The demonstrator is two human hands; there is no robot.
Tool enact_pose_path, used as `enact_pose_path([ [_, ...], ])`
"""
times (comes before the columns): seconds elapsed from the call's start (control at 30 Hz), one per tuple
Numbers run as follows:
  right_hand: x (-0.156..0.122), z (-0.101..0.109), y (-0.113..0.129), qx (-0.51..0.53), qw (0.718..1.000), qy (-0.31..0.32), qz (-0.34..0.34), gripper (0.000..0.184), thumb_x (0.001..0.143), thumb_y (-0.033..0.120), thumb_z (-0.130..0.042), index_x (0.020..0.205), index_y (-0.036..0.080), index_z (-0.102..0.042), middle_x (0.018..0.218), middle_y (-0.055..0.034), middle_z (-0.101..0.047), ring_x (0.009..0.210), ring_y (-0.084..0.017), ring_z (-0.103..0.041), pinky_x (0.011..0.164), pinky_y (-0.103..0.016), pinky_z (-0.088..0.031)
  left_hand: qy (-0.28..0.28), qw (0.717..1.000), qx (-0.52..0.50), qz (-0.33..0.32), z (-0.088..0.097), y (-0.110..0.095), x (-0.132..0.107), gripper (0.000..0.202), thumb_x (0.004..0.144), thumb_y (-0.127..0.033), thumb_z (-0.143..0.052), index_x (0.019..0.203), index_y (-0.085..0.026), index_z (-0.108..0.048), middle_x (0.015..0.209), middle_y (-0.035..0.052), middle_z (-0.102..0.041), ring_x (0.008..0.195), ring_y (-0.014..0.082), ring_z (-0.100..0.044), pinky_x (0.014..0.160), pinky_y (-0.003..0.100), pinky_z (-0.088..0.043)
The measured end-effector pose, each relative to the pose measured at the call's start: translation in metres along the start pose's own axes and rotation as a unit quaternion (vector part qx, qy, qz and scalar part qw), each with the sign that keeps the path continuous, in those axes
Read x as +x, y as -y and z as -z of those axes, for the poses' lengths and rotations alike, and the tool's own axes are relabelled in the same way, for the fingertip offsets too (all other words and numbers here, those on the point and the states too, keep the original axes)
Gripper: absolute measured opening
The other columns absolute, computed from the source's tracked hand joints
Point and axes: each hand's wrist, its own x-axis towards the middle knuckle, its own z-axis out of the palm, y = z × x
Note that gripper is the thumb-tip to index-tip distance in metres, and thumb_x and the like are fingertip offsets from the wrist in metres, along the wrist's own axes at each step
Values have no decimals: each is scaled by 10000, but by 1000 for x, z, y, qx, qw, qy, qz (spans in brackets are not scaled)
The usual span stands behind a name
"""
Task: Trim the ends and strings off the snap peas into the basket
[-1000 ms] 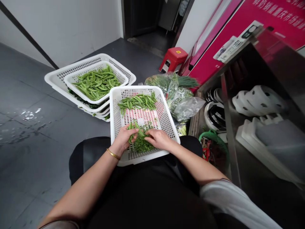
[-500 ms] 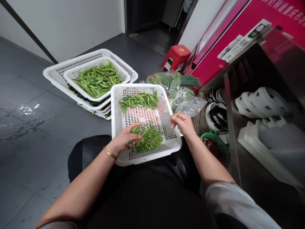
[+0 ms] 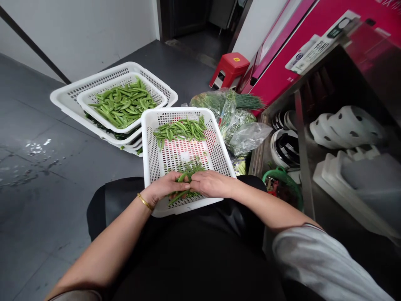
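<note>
My left hand (image 3: 163,186) is closed around a few flat green bean pods (image 3: 182,177), low over the near end of a white plastic basket (image 3: 145,163). My right hand (image 3: 212,184) meets it there, its fingertips pinched together at the end of a pod; the exact grip is partly hidden. Under both hands lies a heap of fine green trimmings (image 3: 194,166), mostly covered by the fingers. A row of bean pods (image 3: 181,128) rests at the basket's far end. The basket sits on my lap.
To the left stand stacked white baskets (image 3: 62,97), the top one filled with bean pods (image 3: 123,102). Bagged greens (image 3: 232,113) lie beyond my basket, near a red stool (image 3: 230,69). On the right are a metal shelf (image 3: 302,142) with white containers and a green basket (image 3: 280,173).
My right hand has come in from the basket's right rim to the pods at my left hand. The view has shifted slightly.
</note>
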Motion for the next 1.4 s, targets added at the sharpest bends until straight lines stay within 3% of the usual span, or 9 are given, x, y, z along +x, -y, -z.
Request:
enact_pose_path([
  [0.13,6,9,-7,94,995,38,-23,249,893,366,-511,832,153,-623,758,-26,-601,631,-107,-510,569,-223,-342,22,999,29,-12,-1,-1,1,221,692,-319,-702,683,-141,-572,494,-48,-456,410,64,-401,382,178,-313],
  [0.23,20,5,-9,101,988,0,-114,267,892,352,-514,770,135,-610,744,-39,-607,649,-117,-529,605,-228,-360,-116,991,-34,-62,-6,-2,6,247,664,-310,-724,673,-137,-547,532,-52,-440,443,52,-387,398,168,-295],
  [0.37,37,-15,-3,73,956,-120,-256,301,926,333,-442,791,121,-606,755,-72,-618,700,-144,-552,660,-251,-376,-331,920,-176,-116,-11,-3,14,282,652,-317,-727,683,-150,-502,518,-67,-429,414,47,-377,384,170,-298],
  [0.5,23,-24,-14,153,968,14,-197,296,864,349,-542,654,158,-626,626,-22,-605,589,-119,-527,581,-231,-352,-417,853,-283,-137,6,-11,11,292,616,-266,-749,695,-153,-491,514,-62,-477,426,61,-448,410,174,-363],
  [0.63,15,-21,-67,242,936,174,-188,320,728,503,-651,738,186,-694,594,7,-623,520,-107,-521,525,-216,-351,-354,846,-379,-126,26,-16,5,230,680,-280,-687,763,-148,-518,604,-2,-580,516,105,-551,442,193,-427],
  [0.8,82,-41,-139,51,919,8,-392,423,875,454,-461,957,89,-660,934,-151,-658,822,-199,-607,702,-277,-422,-225,893,-383,-66,21,-11,11,321,701,-276,-700,966,-146,-574,645,11,-601,499,99,-539,431,200,-440],
  [0.93,128,-63,-159,16,903,-9,-429,355,899,334,-430,1066,76,-606,1048,-183,-616,877,-227,-611,733,-299,-427,-213,916,-340,-19,14,-7,18,245,662,-267,-741,787,-115,-593,526,-40,-490,380,48,-408,332,163,-314],
  [1.17,86,-57,-138,91,907,-50,-408,283,868,331,-446,838,139,-651,817,-74,-662,779,-184,-595,683,-256,-402,-313,919,-236,-38,13,-8,18,377,672,-388,-718,910,-109,-632,621,4,-590,377,55,-415,320,182,-309],
  [1.4,33,-48,-46,74,935,-164,-307,257,895,283,-422,787,142,-607,773,-53,-605,690,-132,-534,620,-229,-381,-335,923,-182,-49,6,3,22,306,620,-361,-754,715,-116,-595,522,-30,-523,345,54,-409,308,182,-298],
])
